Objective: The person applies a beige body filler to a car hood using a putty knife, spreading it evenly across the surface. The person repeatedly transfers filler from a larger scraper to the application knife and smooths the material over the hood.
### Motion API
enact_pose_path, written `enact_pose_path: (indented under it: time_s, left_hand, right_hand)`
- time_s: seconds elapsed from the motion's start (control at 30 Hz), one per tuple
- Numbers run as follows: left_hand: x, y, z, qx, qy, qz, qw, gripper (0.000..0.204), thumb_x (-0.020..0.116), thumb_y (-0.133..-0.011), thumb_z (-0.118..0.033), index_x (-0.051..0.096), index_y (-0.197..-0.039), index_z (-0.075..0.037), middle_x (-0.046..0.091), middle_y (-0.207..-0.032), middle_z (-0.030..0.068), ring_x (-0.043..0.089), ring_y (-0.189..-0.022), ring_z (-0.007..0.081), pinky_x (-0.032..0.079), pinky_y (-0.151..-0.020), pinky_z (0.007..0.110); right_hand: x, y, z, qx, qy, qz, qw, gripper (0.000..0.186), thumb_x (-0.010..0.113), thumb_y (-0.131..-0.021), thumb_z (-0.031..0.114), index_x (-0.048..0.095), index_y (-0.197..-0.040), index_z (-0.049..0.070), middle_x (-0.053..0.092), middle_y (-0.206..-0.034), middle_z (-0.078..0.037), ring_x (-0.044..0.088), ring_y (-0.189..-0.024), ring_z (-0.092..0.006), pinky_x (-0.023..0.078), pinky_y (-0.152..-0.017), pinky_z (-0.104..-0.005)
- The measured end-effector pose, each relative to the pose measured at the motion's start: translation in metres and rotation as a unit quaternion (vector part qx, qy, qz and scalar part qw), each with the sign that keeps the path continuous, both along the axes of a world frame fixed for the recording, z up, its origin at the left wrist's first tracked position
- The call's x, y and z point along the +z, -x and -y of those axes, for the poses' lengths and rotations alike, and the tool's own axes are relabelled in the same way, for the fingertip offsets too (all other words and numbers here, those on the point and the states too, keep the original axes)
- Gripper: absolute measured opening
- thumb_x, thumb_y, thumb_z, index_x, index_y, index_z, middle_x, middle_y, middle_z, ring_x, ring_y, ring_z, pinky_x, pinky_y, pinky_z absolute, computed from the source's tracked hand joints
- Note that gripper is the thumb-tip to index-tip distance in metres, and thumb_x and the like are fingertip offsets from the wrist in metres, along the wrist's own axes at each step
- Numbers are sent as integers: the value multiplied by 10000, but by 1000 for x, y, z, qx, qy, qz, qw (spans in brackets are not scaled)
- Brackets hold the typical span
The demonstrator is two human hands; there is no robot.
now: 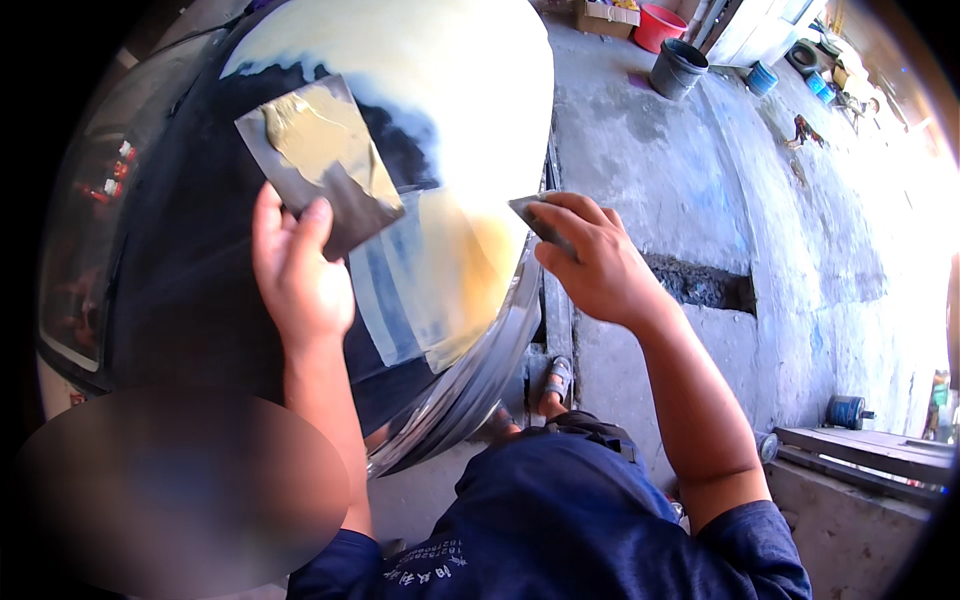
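My left hand (295, 275) grips a flat metal mixing board (320, 160) smeared with yellowish body filler, held up against a dark blue car body panel (190, 270). My right hand (590, 265) holds a small grey spreader blade (535, 215) at the right edge of the panel. Between the hands lies a patch of pale yellow filler (450, 270) spread over the panel. A chrome trim strip (480, 370) runs along the panel's lower edge.
A concrete floor (650, 150) stretches to the right with a dark gap (700, 285) in it. A grey bucket (678, 68) and a red basin (660, 25) stand at the top. A wooden pallet (870, 450) and a blue can (845, 410) sit lower right.
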State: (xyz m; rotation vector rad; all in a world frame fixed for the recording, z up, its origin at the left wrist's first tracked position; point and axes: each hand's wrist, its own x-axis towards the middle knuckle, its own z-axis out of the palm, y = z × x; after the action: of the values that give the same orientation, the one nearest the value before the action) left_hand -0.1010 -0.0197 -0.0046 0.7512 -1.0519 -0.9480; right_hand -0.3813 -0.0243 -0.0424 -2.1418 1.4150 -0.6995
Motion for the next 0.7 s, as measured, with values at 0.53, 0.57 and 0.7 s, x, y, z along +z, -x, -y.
enact_pose_path:
  time_s: [0.53, 0.57, 0.7]
  left_hand:
    - [-1, -17, 21, 53, -20, -12, 998, 442, 510, -918, 18, 452, -1352, 82, 603, -1240, 152, 570, -1141, 182, 412, -1022, 325]
    - [0, -16, 21, 56, -21, -9, 998, 443, 509, -918, 18, 451, -1352, 84, 604, -1239, 152, 571, -1137, 180, 411, -1022, 322]
    - [-2, -17, 22, 66, -18, 2, 998, 444, 509, -917, 14, 453, -1351, 84, 611, -1226, 150, 576, -1121, 174, 410, -1020, 315]
  right_hand:
    - [17, -57, 67, 59, -146, -203, 967, 491, 438, -932, 323, 571, -1357, 117, 530, -1380, -93, 509, -1187, -380, 419, -1038, -427]
    - [17, -59, 66, 58, -142, -211, 965, 487, 438, -933, 324, 576, -1349, 112, 537, -1366, -100, 514, -1182, -385, 420, -1039, -423]
    - [3, -63, 65, 60, -105, -192, 974, 466, 442, -932, 316, 593, -1321, 110, 560, -1323, -122, 517, -1176, -399, 430, -1030, -434]
